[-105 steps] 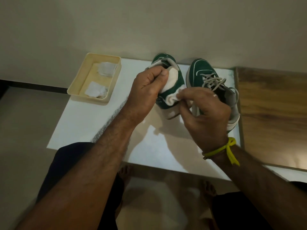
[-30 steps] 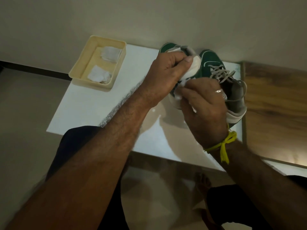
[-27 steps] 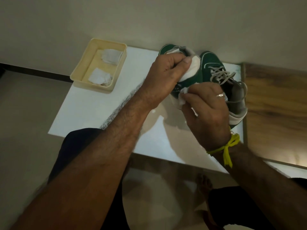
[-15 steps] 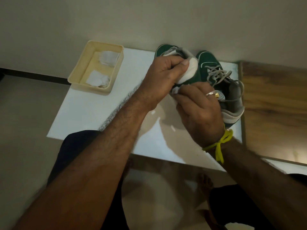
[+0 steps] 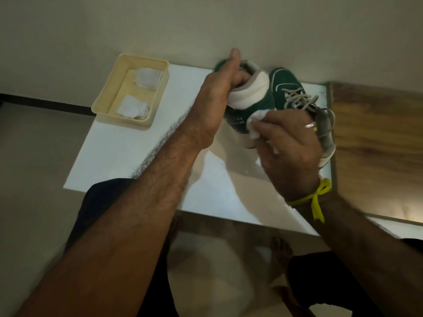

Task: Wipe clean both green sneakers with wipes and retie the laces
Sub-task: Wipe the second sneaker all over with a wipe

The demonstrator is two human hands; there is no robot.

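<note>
Two green sneakers stand at the far edge of the white table. The left sneaker is tilted up, heel toward me, and my left hand grips it at the white collar with the thumb raised. A crumpled white wipe is pinched in my right hand and pressed against this sneaker's green heel side. The right sneaker sits beside it with grey laces loose; its heel is partly hidden behind my right hand.
A cream tray at the table's far left corner holds two white wipes. A wall runs just behind the shoes. A wooden surface adjoins the table on the right. My legs and feet are below the near edge.
My left hand has shifted its hold, the thumb now sticking up above the shoe. My right hand has slid the wipe lower along the heel side, baring more white collar.
</note>
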